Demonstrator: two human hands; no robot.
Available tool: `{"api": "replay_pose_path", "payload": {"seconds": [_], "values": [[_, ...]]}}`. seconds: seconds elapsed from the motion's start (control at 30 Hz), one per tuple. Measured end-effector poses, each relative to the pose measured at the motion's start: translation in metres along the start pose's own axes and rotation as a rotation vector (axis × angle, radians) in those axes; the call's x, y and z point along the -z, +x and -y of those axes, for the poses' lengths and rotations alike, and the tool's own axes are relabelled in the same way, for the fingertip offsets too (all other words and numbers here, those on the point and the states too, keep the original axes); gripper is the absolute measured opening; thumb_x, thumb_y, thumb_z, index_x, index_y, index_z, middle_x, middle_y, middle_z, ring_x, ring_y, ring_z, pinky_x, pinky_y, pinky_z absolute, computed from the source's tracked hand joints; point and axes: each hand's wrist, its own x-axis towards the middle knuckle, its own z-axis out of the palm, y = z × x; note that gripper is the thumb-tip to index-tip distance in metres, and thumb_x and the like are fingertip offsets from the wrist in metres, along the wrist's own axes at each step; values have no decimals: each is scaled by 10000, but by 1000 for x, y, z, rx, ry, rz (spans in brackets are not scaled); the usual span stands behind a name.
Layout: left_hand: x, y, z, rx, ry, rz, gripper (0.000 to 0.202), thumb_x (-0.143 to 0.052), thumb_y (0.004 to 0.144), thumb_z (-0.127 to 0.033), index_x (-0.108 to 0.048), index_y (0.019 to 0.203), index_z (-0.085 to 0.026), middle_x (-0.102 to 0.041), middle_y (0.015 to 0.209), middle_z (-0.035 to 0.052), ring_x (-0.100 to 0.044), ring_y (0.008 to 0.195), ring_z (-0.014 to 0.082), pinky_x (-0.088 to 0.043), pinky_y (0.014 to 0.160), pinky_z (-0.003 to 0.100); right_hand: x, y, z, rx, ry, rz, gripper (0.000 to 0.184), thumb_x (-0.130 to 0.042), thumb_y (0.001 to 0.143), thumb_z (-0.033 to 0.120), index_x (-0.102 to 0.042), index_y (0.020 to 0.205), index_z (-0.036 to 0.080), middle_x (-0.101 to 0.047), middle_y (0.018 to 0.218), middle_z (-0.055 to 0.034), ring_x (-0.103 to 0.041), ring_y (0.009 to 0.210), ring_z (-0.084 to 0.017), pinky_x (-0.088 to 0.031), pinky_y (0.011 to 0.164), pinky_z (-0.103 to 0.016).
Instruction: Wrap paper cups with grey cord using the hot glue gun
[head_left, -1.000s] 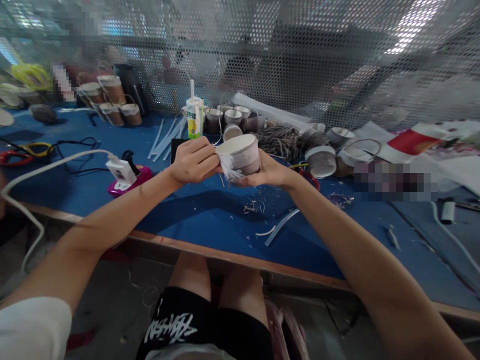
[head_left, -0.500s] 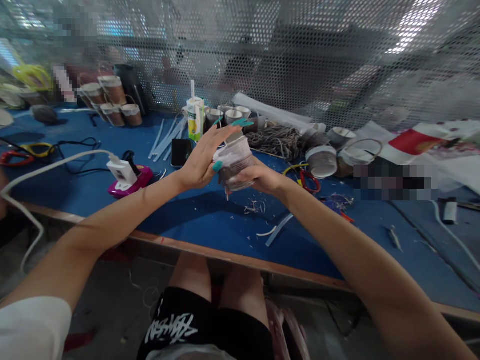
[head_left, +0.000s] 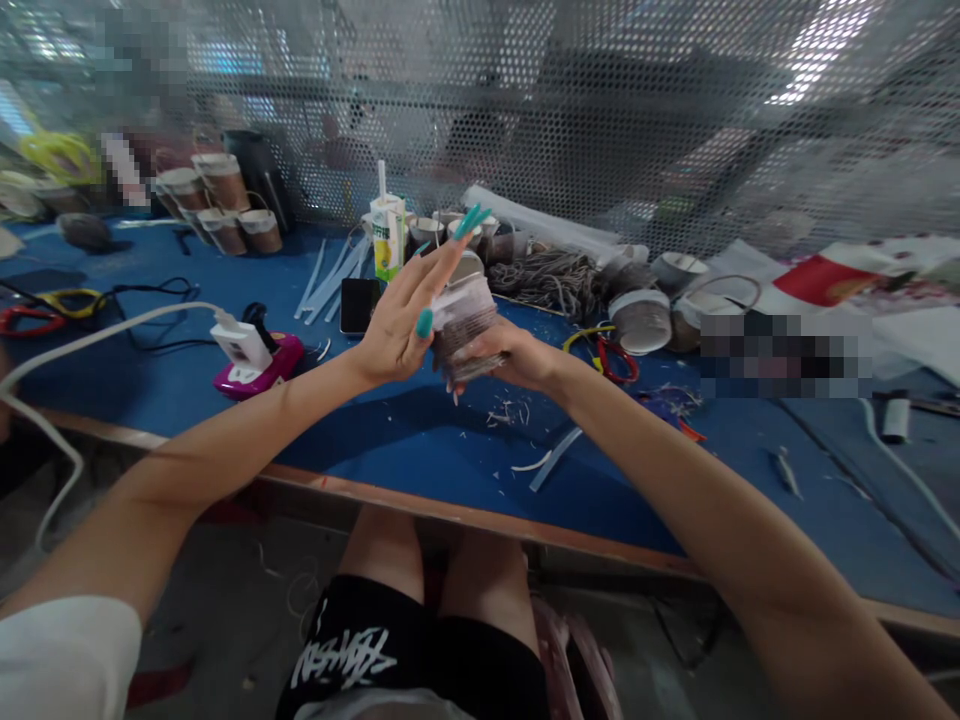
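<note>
A small cup (head_left: 466,318), wrapped in grey-brown cord with a whitish band round its upper part, is held above the blue table. My right hand (head_left: 499,350) grips it from the right and below, fingers wrapped round the lower cord. On the other side my left hand (head_left: 409,315) is flat against or very near the cup's left wall, fingers stretched upward with long teal nails. Whether its palm touches the cup cannot be made out. Motion blurs the cup's surface.
Behind the hands stand a drink carton (head_left: 388,238), several cups and a heap of grey cord (head_left: 551,280). A phone (head_left: 360,305) and a magenta power strip (head_left: 259,368) lie left. Red-handled scissors (head_left: 616,360), a glue strip (head_left: 555,458) and scraps lie right, near the table edge (head_left: 480,515).
My left fingers have lifted off the cup's rim and now point more upward. The cup has turned slightly in my right hand, which keeps its grip.
</note>
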Motion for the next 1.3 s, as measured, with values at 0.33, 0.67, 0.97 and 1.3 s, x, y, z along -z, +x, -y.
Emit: {"api": "replay_pose_path", "payload": {"seconds": [0.33, 0.67, 0.97, 1.3], "values": [[5, 1, -7, -12, 66, 16, 567, -203, 1034, -480, -206, 1588, -359, -463, 1552, 88, -469, 1446, 309, -326, 1230, 589, -4, 2, -2, 1, -5, 11, 216, -735, 609, 282, -687, 743, 120, -709, 619, -43, -680, 540, -195, -599, 509, -317], [9, 13, -2, 229, -271, 200, 589, -326, 1010, -568, -369, 1534, -304, -595, 1397, 103, -431, 1471, 294, -433, 1183, 540, 4, 0, 3, 61, -91, -14, 283, -752, 647, 261, -626, 866, 135, -672, 665, 1, -664, 575, -155, -595, 536, -286], [8, 7, 3, 251, -491, 314, 631, -395, 990, -575, -378, 1537, -259, -483, 1556, 111, -533, 1389, 286, -490, 1147, 456, 11, -4, 8, 55, -143, 104, 313, -778, 682, 279, -597, 898, 142, -658, 665, 20, -651, 561, -126, -593, 534, -251], [-1, -1, 9, 218, -330, 339, 679, -372, 999, -563, -239, 1592, -260, -444, 1580, 104, -466, 1437, 270, -407, 1208, 462, 28, -7, 13, -158, -207, 70, 291, -789, 693, 229, -650, 924, 119, -709, 722, -34, -700, 627, -172, -647, 605, -327]]}}
